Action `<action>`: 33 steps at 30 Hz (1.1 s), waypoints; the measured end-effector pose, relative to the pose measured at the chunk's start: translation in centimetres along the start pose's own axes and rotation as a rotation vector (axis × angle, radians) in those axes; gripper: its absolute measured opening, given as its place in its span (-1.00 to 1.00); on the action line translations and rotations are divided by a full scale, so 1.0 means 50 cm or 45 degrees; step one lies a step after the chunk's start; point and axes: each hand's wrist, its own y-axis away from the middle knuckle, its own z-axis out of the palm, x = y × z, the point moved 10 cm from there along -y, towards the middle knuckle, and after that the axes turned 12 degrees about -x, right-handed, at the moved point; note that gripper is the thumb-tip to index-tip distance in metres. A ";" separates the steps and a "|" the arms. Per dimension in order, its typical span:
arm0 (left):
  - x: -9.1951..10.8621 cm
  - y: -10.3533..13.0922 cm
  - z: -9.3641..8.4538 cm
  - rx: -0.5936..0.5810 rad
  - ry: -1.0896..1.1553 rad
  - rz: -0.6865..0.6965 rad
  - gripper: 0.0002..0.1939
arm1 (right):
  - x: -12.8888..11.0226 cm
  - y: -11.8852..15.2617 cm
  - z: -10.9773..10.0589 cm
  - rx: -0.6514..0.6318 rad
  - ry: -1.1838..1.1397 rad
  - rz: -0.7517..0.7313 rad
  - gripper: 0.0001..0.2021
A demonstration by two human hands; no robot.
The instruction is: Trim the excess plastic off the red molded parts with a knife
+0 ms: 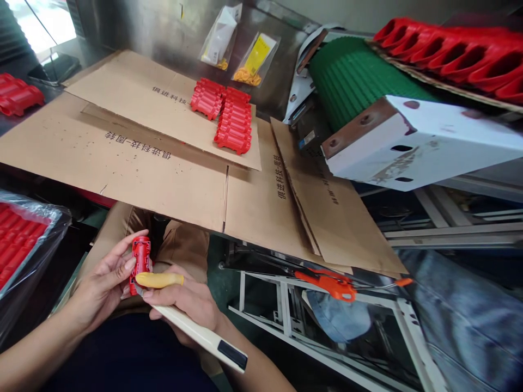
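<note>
Right between the gripping hands [139, 294], their fingers clamped on it, sits the red part [141, 258].

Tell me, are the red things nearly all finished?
I can't tell. Maybe done: the red pieces lying on the cardboard. In hand: one red part in the left hand, with a pale-handled tool in the right hand. Maybe left: the red rows in the plastic-lined box, but those could be finished ones.

Red part [141, 256] near upright; cream-handled tool [196, 331] slanted beside it.
</note>
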 end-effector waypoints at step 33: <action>0.048 0.027 0.017 0.142 -0.480 0.249 -0.58 | 0.036 0.026 -0.048 0.348 -0.010 0.317 -0.75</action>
